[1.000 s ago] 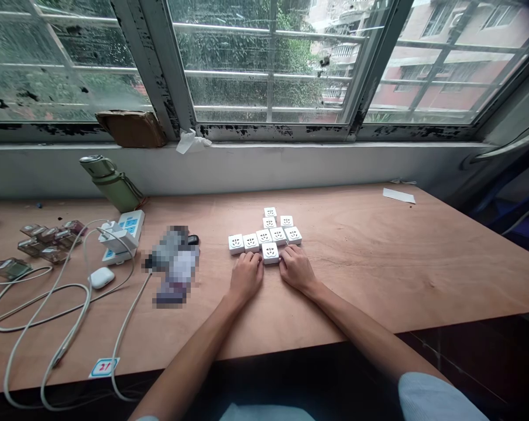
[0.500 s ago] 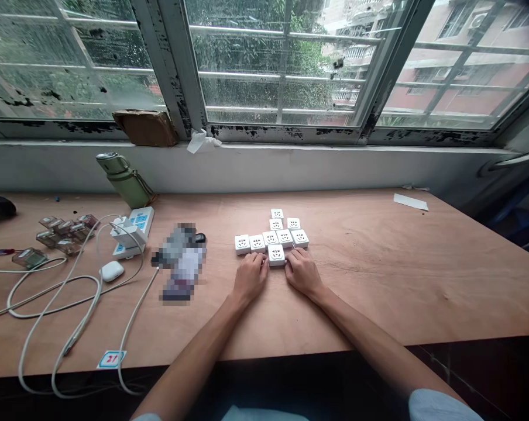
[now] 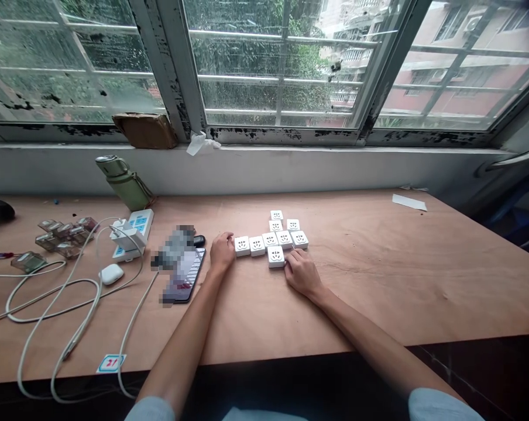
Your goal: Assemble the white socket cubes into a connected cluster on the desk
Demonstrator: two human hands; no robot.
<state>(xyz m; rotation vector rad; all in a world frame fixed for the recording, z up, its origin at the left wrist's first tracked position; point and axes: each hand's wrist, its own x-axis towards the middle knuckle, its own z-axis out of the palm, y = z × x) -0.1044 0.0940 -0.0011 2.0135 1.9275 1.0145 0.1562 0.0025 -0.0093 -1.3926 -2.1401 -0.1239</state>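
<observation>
Several white square socket blocks lie on the wooden table, most in a row, with more behind it and a front block (image 3: 275, 256) nearest me. My left hand (image 3: 223, 251) rests at the row's left end, its fingertips beside the leftmost block (image 3: 242, 246); its fingers are curled, and whether they grip the block is unclear. My right hand (image 3: 302, 270) lies on the table with bent fingers, close to the right side of the front block and just below the rightmost block (image 3: 299, 239). What its fingertips hold, if anything, is too small to make out.
To the left are a phone (image 3: 189, 280), a white power strip (image 3: 141, 221), white cables, a white earbud case (image 3: 112, 273), small clear boxes (image 3: 67, 231) and a green bottle (image 3: 128, 187). A paper strip (image 3: 409, 202) lies back right.
My left hand has moved left, from beside the front block to the left end of the row. My right hand and the blocks stay in place.
</observation>
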